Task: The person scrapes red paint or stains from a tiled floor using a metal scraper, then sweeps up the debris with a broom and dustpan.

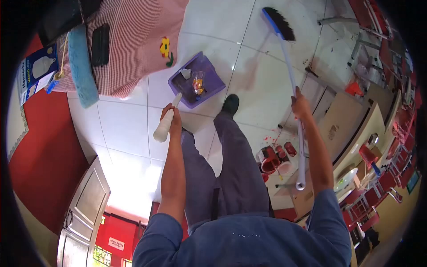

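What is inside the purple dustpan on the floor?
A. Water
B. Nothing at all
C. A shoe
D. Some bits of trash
D: the purple dustpan, held by its white handle in the left hand, has a white scrap and a crinkly wrapper in it, while the right hand grips the broom beside it.
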`<state>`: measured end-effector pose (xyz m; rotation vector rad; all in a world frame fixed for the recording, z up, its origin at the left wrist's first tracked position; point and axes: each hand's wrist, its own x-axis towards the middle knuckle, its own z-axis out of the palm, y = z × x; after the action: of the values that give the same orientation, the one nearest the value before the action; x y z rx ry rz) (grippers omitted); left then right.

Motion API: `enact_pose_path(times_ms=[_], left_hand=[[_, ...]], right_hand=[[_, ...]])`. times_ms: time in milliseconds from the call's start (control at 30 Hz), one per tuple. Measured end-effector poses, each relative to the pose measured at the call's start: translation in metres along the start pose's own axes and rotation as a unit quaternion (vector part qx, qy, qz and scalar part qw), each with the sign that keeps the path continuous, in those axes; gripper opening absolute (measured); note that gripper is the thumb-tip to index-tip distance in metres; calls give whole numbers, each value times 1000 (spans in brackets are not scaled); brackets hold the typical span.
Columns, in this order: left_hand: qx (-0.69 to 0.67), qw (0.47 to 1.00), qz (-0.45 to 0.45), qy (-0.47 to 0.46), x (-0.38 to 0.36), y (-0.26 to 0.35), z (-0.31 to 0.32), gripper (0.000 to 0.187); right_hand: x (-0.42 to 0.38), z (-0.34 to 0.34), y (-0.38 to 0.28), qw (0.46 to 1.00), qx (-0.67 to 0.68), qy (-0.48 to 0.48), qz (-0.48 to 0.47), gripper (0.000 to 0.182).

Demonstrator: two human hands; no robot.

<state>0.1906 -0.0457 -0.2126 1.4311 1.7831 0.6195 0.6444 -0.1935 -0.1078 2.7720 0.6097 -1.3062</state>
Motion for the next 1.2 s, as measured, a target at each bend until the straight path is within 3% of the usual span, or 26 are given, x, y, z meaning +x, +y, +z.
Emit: enact_pose_path(times_ms=[100,133,233,267,300,333,400,467,567,667,767,800,900,1000,1067,1133,1167,1200], left_hand=[[-16,1000,1,-13,-3,-12,-24,11],[-26,1000,-2,-9,-2,-17,-30,11],[-43,999,-4,-3,-1,-39,-52,10],[-43,999,1,-7,-1,-48,-60,10],[-45,999,8,-10,0,-55,-68,9],[-53,998,5,-13,-2,-60,-80,9],[-72,997,4,-25,-6,-68,-110,8],[-58,997,6,-40,-8,-91,-140,8],[-76,996,-3,-41,-12,-113,-185,7],[-91,995,-16,-37,-11,-134,-215,6],[-75,997,-12,-25,-13,-143,-234,6],[-65,997,10,-28,-14,-152,-239,6],[-94,995,8,-30,-12,-188,-254,8],[-98,995,-35,2,-17,-184,-272,7],[-114,992,-43,14,-26,-169,-281,6],[-128,991,-37,23,-35,-171,-287,7],[-126,991,-34,24,-41,-171,-290,7],[-123,992,-30,26,-46,-173,-294,7]], right_hand=[[-56,77,49,984,-129,-40,-118,60],[-110,73,19,988,-30,-82,-130,60],[-210,108,-2,979,-75,-140,-127,58],[-231,139,20,971,14,-95,-217,60],[-254,148,10,961,10,-30,-273,60],[-276,152,-1,975,111,-96,-167,58],[-311,165,-17,923,344,-172,-10,51],[-333,178,-25,787,583,-190,69,45],[-304,217,-34,803,564,-145,127,36],[-241,216,-65,951,304,16,42,30],[-150,239,-97,985,140,87,-52,28],[-136,231,-128,987,161,8,0,28],[-111,271,-150,989,145,-24,3,30],[-140,339,-77,998,50,11,-39,30],[-192,385,5,989,5,88,-119,27],[-267,399,73,997,-23,41,-56,23],[-302,410,117,993,-57,47,-91,23],[-343,393,128,998,-59,-19,-1,28]])
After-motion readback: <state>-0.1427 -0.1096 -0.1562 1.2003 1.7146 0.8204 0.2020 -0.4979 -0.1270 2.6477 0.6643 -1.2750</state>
